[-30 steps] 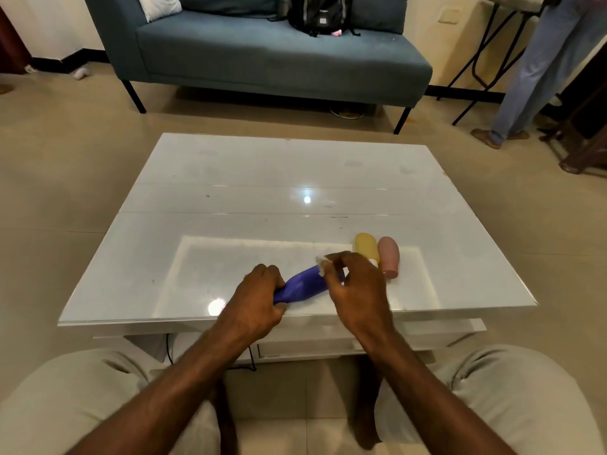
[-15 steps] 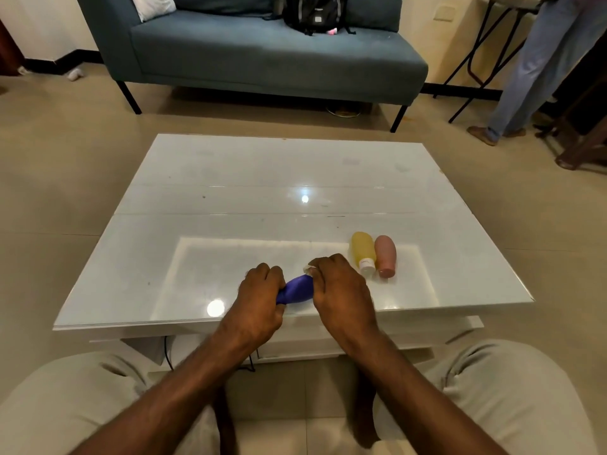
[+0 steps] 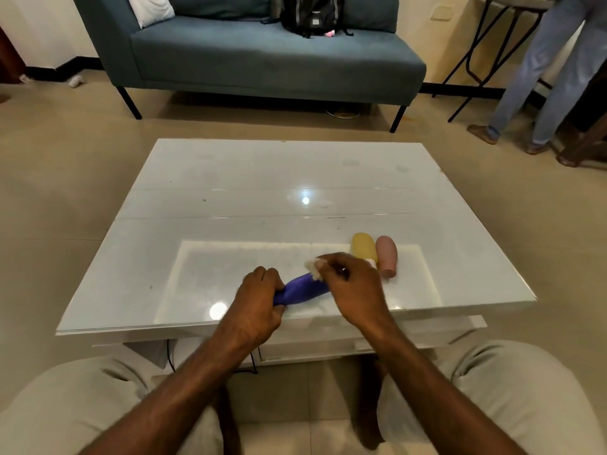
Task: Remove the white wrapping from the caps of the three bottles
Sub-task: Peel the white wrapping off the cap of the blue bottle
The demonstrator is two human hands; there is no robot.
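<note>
A purple bottle (image 3: 303, 289) lies tilted over the near part of the white glossy table (image 3: 230, 205). My left hand (image 3: 258, 298) grips its lower end. At the cap end, my right hand (image 3: 353, 287) pinches the white wrapping (image 3: 313, 268), which sticks out above its fingers; the cap itself is hidden. Just right of that hand, a yellow bottle (image 3: 362, 246) and a pink bottle (image 3: 387, 256) lie side by side on the table. A bit of white shows at the yellow bottle's near end.
A blue sofa (image 3: 262, 60) with a black backpack (image 3: 312, 14) stands beyond the table. At the far right a person's legs (image 3: 542, 77) stand by a black-legged stool. My knees sit close under the table's near edge.
My right hand closed over the purple bottle's cap end, then lifted slightly, and the white wrapping now shows more above the fingers. The yellow and pink bottles have not moved.
</note>
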